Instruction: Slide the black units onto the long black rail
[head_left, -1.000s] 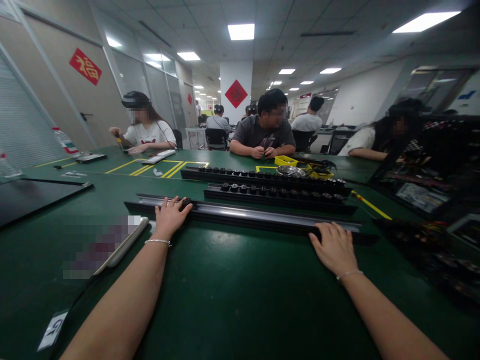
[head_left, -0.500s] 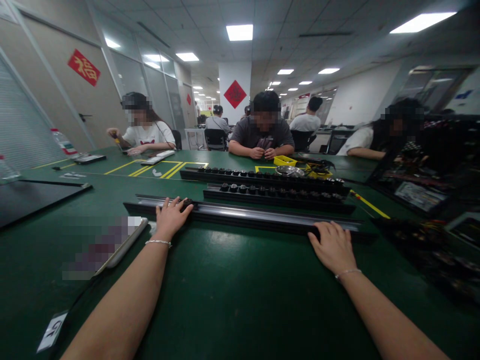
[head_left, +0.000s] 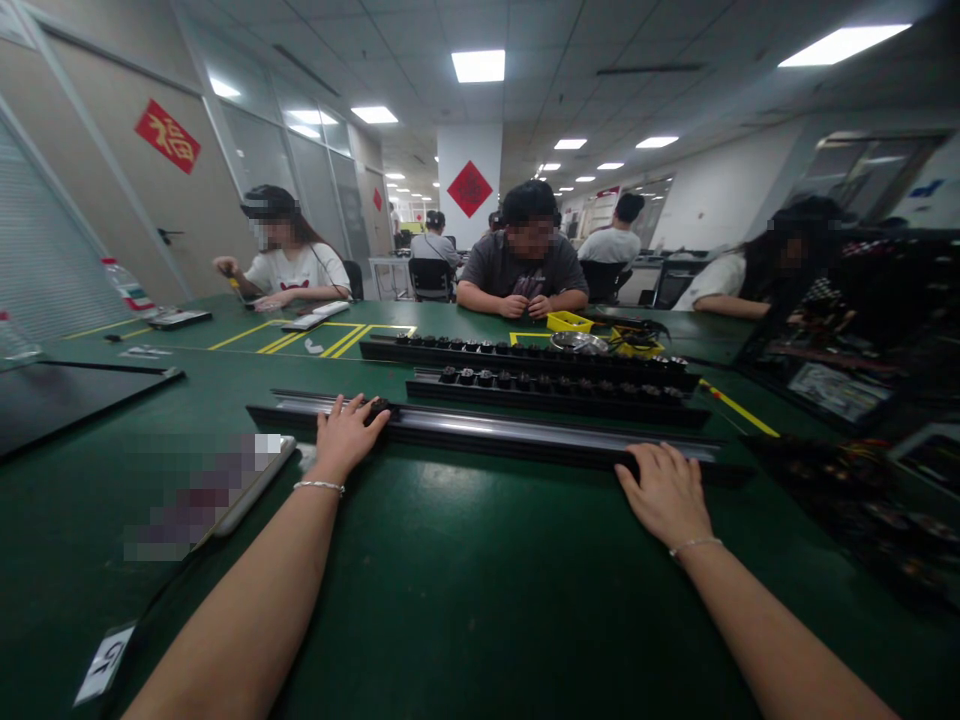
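Observation:
A long black rail [head_left: 510,432] with a shiny metal channel lies across the green table before me. Near its left end, my left hand [head_left: 346,440] reaches over the channel, thumb and forefinger closed about a small black part [head_left: 380,407], mostly covered by the fingers. My right hand [head_left: 667,490] grips the rail near its right end, fingers over the top and thumb along the near side. Just beyond lie two more black rails, a nearer one [head_left: 555,400] and a farther one [head_left: 450,352], each bearing a row of small black-and-silver parts.
A phone-like device [head_left: 240,500] with a cable lies left of my left forearm. Yellow trays [head_left: 568,321] and a round metal dish [head_left: 579,343] stand behind the rails. Dark parts and wires [head_left: 862,500] lie at right. Several people sit around the room.
My left hand has shifted slightly right along the rail, and the small black part has moved with it. My right hand stays in place on the rail.

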